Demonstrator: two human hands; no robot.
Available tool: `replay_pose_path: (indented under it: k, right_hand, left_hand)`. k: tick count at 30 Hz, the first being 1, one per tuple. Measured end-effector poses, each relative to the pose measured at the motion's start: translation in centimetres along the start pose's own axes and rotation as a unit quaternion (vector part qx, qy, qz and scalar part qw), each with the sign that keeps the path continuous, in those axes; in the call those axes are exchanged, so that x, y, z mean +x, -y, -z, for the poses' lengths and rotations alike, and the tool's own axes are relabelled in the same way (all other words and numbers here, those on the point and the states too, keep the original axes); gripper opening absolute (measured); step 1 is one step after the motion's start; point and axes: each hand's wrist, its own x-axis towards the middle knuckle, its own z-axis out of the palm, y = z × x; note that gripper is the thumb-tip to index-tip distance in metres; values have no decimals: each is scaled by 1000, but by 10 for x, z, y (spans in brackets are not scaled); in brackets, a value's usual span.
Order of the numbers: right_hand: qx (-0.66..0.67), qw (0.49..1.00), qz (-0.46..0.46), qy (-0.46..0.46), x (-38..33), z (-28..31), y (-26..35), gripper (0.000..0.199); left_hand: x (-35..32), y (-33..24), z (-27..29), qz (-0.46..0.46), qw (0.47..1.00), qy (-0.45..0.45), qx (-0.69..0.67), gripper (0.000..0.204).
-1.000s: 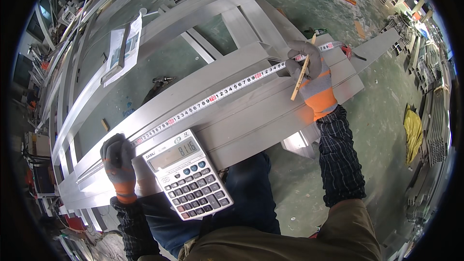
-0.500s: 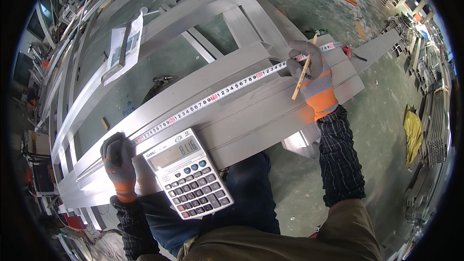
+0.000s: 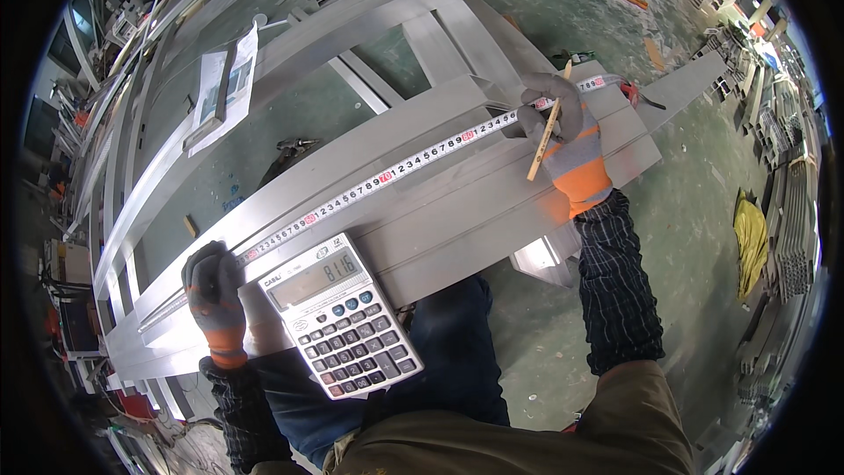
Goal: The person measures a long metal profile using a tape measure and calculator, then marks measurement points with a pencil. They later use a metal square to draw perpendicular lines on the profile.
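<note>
Right hand (image 3: 567, 123) is pinching a pencil (image 3: 542, 148) over the tape measure (image 3: 387, 178), which is running along the metal bars (image 3: 440, 220). Left hand (image 3: 214, 299) is resting on them; can't tell its grip from here. Calculator (image 3: 347, 325) is sitting nearby.

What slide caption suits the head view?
Gloved left hand and right hand, with pencil, at tape measure on metal profiles.

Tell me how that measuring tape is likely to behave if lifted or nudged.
The measuring tape will probably flex or kink if lifted, since its blade is a long, thin strip. It should be light for its length, being so slim. It may slide sideways fairly easily, as the metal profiles under it look smooth.
</note>
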Motion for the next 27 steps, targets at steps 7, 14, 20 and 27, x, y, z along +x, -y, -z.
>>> replay_pose_path:
  k: [7,14,20,27]
  right_hand:
    - [-25,1000,3,4,2,3,-14,34]
    - [-14,999,-27,21,-2,1,4,32]
    - [-40,999,-17,30,-1,2,9,30]
    - [-43,998,-9,33,-1,1,4,34]
  left_hand:
    - [6,-8,2,-8,1000,16,3,6]
    - [5,-1,4,1,1000,14,-3,7]
    - [3,2,3,12,1000,11,-3,8]
    - [1,3,2,15,1000,7,-13,9]
